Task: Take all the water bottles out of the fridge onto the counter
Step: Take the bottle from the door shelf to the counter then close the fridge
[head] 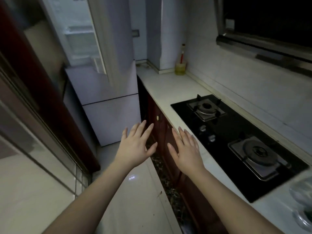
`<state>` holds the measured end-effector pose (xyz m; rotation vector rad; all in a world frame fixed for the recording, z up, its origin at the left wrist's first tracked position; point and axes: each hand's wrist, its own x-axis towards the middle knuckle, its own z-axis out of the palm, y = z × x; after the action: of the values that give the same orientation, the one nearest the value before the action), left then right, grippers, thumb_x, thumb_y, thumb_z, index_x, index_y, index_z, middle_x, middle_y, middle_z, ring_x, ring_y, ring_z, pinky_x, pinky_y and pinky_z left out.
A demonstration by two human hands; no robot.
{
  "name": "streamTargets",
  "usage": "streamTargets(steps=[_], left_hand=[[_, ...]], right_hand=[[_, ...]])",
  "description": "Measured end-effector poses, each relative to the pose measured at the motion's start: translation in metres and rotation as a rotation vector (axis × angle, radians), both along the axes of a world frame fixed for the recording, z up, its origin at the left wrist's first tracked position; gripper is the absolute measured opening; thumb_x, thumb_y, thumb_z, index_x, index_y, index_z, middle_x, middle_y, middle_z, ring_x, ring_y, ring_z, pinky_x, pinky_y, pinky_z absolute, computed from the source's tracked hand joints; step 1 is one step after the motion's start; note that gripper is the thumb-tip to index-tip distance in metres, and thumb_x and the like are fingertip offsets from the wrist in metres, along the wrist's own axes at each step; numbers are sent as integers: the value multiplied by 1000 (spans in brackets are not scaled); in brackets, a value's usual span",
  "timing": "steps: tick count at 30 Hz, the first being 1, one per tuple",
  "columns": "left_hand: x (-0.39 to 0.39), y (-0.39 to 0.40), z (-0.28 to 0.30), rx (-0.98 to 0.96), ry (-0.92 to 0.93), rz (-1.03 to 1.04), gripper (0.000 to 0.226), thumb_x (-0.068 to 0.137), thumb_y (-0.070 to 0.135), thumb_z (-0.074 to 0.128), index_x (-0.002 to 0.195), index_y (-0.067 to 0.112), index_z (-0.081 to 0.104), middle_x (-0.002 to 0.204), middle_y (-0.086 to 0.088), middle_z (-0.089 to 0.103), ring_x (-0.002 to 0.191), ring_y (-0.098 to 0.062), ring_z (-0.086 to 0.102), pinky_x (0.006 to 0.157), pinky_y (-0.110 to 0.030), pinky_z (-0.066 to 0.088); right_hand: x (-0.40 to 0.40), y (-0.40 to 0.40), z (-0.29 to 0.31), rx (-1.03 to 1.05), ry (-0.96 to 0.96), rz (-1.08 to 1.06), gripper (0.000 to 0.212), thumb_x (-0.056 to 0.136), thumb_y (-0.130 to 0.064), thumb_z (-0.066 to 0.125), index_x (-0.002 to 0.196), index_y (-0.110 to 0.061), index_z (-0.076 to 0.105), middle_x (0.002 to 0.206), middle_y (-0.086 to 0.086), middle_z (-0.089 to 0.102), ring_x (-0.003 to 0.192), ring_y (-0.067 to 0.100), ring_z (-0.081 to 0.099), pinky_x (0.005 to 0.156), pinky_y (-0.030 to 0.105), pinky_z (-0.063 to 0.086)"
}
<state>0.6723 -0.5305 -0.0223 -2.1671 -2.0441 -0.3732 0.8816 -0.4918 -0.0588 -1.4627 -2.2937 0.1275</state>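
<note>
Both hands held out empty, fingers spread, over the floor.
Left hand (pixel 136 146) and right hand (pixel 187 149) hover side by side, apart; beyond, the fridge (pixel 108 92) stands with its upper door open, beside the counter (pixel 170 88) with its stove (pixel 236 137); blurred bottles (pixel 302 200) lie far right.

The single head-worn camera looks forward and down along a narrow kitchen aisle toward the fridge (pixel 108 92) at its far end. The fridge stands well off, left of centre, its upper door open. To its right the counter (pixel 168 92) runs back toward the camera.
</note>
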Motion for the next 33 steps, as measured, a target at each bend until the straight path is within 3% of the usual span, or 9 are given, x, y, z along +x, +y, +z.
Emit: streamTargets(steps=[5, 8, 11, 21, 33], left_hand=[[-23, 36, 9, 24, 28, 100, 78, 87, 70, 14, 155, 32, 11, 162, -2, 20, 150, -23, 14, 118, -56, 16], [-37, 59, 15, 27, 58, 150, 77, 89, 69, 20, 155, 30, 13, 161, -3, 22, 149, -24, 16, 117, -57, 18], [-48, 82, 23, 33, 77, 212, 76, 90, 67, 27, 155, 30, 13, 162, -3, 21, 149, -24, 15, 117, -57, 18], [-107, 132, 73, 116, 103, 380, 79, 87, 69, 20, 154, 29, 17, 161, -4, 23, 148, -25, 18, 115, -58, 24], [-232, 182, 82, 133, 122, 428, 76, 87, 68, 24, 154, 32, 15, 161, -4, 21, 149, -24, 15, 116, -58, 22]], right_hand=[[-31, 57, 23, 68, 4, 75, 65, 98, -63, 12, 155, -31, 13, 163, 1, 18, 150, 17, 8, 120, 37, 0], [-45, 96, 35, 80, 16, 117, 66, 98, -62, 10, 156, -31, 12, 164, 1, 14, 151, 18, 5, 119, 35, -4], [-60, 128, 49, 111, 36, 167, 64, 99, -60, 14, 155, -30, 15, 163, 2, 18, 150, 19, 9, 120, 38, 2], [-122, 207, 73, 112, 92, 322, 69, 97, -59, 13, 156, -24, 20, 162, 4, 19, 149, 23, 14, 120, 41, 8], [-269, 264, 80, 86, 98, 433, 72, 95, -63, 8, 156, -25, 17, 163, 2, 19, 150, 24, 14, 121, 44, 13]])
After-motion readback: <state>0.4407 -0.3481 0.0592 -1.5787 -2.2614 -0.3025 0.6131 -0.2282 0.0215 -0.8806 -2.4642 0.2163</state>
